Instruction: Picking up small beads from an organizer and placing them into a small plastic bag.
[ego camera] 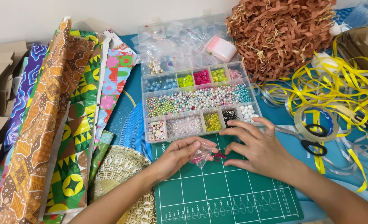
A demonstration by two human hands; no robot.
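the left hand [179, 155] pinched a small clear plastic bag [201, 154] between thumb and fingers, holding it just above a green cutting mat [225, 195] on the bench. the right hand [256, 149] hovered beside it with fingers spread and curved, grasping nothing, its fingertips [227, 147] close to a small cluster of pink beads [219, 156] that lay on the mat right next to the bag. whether those fingertips touched the beads could not be told.

just beyond both hands sat a clear compartmented bead box [198, 105], its lid open and leaning back, with tiny empty plastic bags tucked in the lid. a long middle compartment held mixed pastel pearls; smaller compartments held blue, green, pink, yellow, black and white beads.

to the left lay several rolls of patterned wrapping paper [63, 120], side by side. behind the box rose a heap of brown shredded paper [279, 37]. to the right, loose yellow ribbon [337, 87] sprawled over the blue bench cover, with a roll of clear tape [316, 122] and black-handled scissors [308, 143] near the right hand.
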